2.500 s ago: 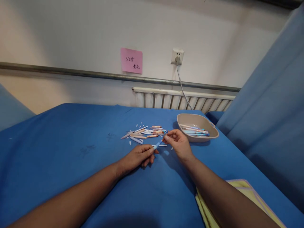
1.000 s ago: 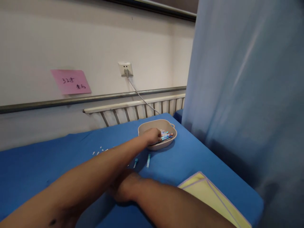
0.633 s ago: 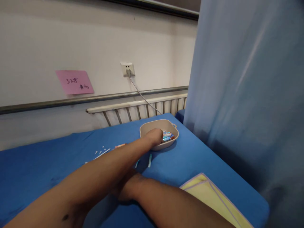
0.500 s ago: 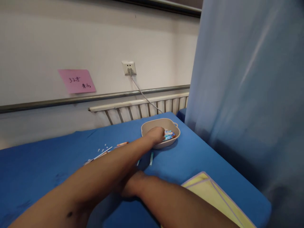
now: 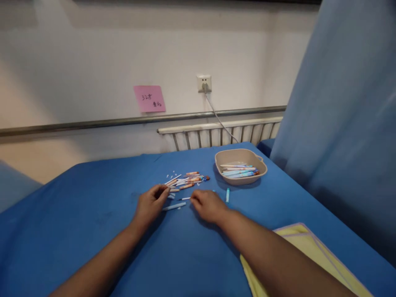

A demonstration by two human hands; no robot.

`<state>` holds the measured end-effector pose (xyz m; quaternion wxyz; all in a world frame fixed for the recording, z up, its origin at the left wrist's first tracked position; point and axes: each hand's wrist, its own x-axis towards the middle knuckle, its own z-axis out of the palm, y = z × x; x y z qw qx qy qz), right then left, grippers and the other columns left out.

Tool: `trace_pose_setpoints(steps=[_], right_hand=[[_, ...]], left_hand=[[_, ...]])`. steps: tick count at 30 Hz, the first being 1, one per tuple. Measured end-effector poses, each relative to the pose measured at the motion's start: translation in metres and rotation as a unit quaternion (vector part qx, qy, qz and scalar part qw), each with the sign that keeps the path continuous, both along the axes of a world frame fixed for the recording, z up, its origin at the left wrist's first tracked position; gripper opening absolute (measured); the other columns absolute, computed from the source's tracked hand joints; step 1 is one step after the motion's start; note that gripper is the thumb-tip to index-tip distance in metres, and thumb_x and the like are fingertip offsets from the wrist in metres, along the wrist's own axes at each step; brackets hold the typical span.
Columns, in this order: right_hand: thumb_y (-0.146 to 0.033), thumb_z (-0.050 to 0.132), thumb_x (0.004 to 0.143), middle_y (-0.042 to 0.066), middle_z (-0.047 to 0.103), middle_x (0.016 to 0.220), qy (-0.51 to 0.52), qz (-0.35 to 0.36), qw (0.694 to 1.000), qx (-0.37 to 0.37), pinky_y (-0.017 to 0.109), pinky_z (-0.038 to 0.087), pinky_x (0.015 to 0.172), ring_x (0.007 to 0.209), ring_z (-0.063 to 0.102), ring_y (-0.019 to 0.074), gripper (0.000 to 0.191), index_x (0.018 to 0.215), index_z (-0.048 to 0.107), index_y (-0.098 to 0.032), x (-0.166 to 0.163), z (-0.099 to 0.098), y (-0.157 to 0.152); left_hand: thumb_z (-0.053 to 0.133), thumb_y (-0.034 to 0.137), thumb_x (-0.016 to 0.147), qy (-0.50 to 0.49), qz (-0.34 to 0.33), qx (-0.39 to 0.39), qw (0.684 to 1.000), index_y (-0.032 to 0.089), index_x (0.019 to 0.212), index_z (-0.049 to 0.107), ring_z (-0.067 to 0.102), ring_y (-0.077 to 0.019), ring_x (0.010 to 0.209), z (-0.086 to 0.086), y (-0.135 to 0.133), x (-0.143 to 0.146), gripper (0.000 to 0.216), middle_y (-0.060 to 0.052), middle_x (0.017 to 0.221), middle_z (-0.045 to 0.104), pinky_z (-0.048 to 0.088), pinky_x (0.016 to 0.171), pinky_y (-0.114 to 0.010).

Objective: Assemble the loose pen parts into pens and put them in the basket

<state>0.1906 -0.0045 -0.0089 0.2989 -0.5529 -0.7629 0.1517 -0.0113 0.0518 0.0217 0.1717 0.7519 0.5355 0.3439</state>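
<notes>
My right hand (image 5: 208, 205) is closed on a thin white pen refill (image 5: 186, 199), its dark tip pointing left. Opposite it, my left hand (image 5: 150, 204) has thumb and fingers pinched together at the edge of a pile of pen parts (image 5: 187, 180); whatever lies between those fingertips is hidden. Orange-brown barrels and white refills make up most of the pile. A light blue pen barrel (image 5: 174, 206) lies on the blue cover just below the fingers. To the right of my right hand rests a teal pen part (image 5: 228, 195).
A beige plastic basin (image 5: 219, 159) with several pens stands at the back right of the blue-covered surface (image 5: 89, 231). A folded yellow cloth (image 5: 297, 243) lies front right, partly under my right forearm. A blue curtain (image 5: 340, 123) hangs at the right; a white rail (image 5: 222, 125) runs behind.
My left hand has come back from the basin, where it reached across my right arm, to the pen parts. My right hand now shows, holding the refill. The view has swung left.
</notes>
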Motion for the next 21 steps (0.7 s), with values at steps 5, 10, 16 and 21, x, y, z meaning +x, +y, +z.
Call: trace_pose_setpoints(steps=[5,10,16,21], right_hand=[[-0.026,0.045,0.088,0.003,0.069,0.079,0.033,-0.111,0.993,0.010,0.024,0.038,0.065,0.074,0.062,0.0154,0.018,0.087,0.062,-0.021,0.019,-0.007,0.006],[-0.026,0.045,0.087,0.002,0.066,0.074,0.027,-0.152,0.988,0.014,0.024,0.038,0.061,0.067,0.060,0.0156,0.017,0.086,0.061,-0.021,0.028,-0.009,0.006],[-0.022,0.052,0.084,0.006,0.063,0.105,-0.054,-0.026,0.997,0.047,0.031,0.038,0.086,0.100,0.054,0.0202,0.024,0.107,0.058,-0.020,0.011,-0.013,0.000],[-0.019,0.052,0.084,0.006,0.064,0.102,-0.131,0.012,0.991,0.008,0.031,0.037,0.085,0.097,0.053,0.0204,0.026,0.110,0.057,-0.020,0.003,-0.012,-0.006]], left_hand=[[0.052,0.050,0.073,-0.045,0.073,-0.010,0.996,0.015,0.081,0.065,0.056,-0.0157,0.060,-0.014,0.006,-0.049,0.038,-0.002,0.068,0.065,0.041,0.055,-0.023],[0.050,0.045,0.076,-0.039,0.013,-0.021,0.999,0.015,0.082,0.065,0.059,-0.0164,0.063,-0.020,0.010,-0.044,0.034,-0.002,0.069,0.066,0.043,0.059,-0.024],[0.050,0.041,0.078,-0.006,-0.008,-0.007,1.000,0.018,0.090,0.066,0.062,-0.0184,0.072,-0.027,0.010,-0.044,0.031,-0.002,0.081,0.069,0.046,0.067,-0.027],[0.048,0.041,0.078,0.002,0.047,-0.018,0.999,0.017,0.088,0.066,0.062,-0.0189,0.070,-0.026,0.018,-0.056,0.032,-0.003,0.077,0.068,0.045,0.064,-0.027]])
